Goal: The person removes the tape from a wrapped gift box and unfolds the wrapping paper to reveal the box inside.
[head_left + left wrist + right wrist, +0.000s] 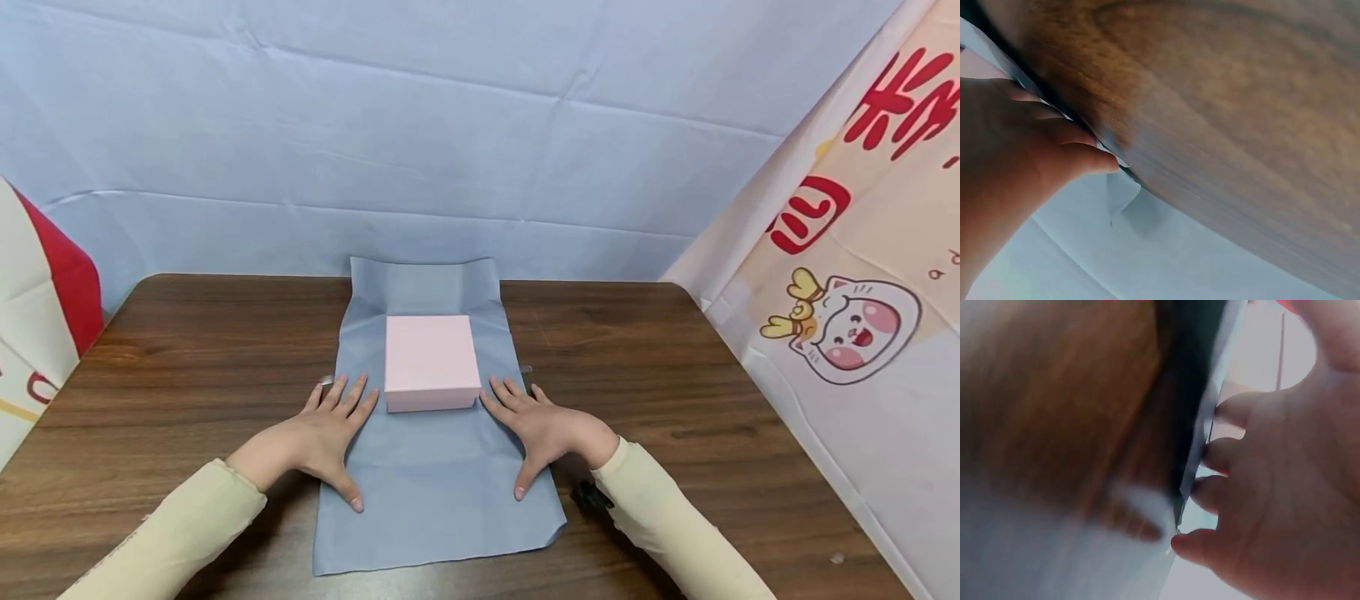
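Note:
A pale pink square box (431, 354) sits on a blue-grey sheet (435, 500), towards its far half. My left hand (322, 437) lies over the sheet's left edge with fingers and thumb spread, its fingertips left of the box. On the other side my right hand (543, 429) is spread over the right edge, its index fingertip right by the box's near right corner. Neither hand grips anything. In the left wrist view the left hand (1029, 144) shows fingertips at the sheet's edge; in the right wrist view the right hand (1272, 481) shows its palm side.
The brown wooden table (675, 375) extends to both sides of the sheet. Small clear pieces lie at the sheet's sides, one (327, 380) by the left fingertips. A small black object (591, 496) is beneath the right wrist. A pale blue curtain (412, 150) hangs behind.

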`<state>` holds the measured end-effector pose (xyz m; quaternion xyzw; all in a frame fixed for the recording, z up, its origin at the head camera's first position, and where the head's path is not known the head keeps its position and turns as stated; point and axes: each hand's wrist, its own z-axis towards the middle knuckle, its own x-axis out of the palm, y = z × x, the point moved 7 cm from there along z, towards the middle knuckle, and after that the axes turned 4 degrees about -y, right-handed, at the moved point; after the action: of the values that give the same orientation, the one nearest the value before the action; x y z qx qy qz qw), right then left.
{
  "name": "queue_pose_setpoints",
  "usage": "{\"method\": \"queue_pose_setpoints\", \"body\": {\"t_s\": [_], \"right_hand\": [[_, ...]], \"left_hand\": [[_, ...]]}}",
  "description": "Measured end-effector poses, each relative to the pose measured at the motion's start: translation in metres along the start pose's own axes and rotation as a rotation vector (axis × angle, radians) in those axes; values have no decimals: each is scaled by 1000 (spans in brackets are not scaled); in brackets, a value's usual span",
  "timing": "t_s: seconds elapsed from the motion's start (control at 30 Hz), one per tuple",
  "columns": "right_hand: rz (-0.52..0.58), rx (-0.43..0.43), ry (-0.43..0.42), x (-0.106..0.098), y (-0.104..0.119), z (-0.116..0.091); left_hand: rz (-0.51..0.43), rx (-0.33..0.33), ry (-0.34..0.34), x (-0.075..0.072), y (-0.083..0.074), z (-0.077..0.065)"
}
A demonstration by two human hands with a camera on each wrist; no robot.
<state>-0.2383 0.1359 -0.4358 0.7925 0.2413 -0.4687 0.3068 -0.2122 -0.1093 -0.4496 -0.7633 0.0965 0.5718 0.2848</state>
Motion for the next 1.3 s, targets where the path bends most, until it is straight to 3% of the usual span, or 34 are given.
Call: {"method": "queue_pose_setpoints", "body": {"t_s": [0.47, 0.77, 1.03, 1.3], "right_hand": [[-72, 26, 30, 3, -4, 4], [-67, 24, -4, 2, -4, 1], [-18, 2, -15, 14, 12, -23], [-34, -15, 12, 25, 32, -38]], "left_hand": [[7, -16, 7, 0, 2, 0], [7, -1, -28, -1, 4, -1], [32, 37, -56, 2, -6, -27], [22, 73, -67, 21, -26, -48]]}}
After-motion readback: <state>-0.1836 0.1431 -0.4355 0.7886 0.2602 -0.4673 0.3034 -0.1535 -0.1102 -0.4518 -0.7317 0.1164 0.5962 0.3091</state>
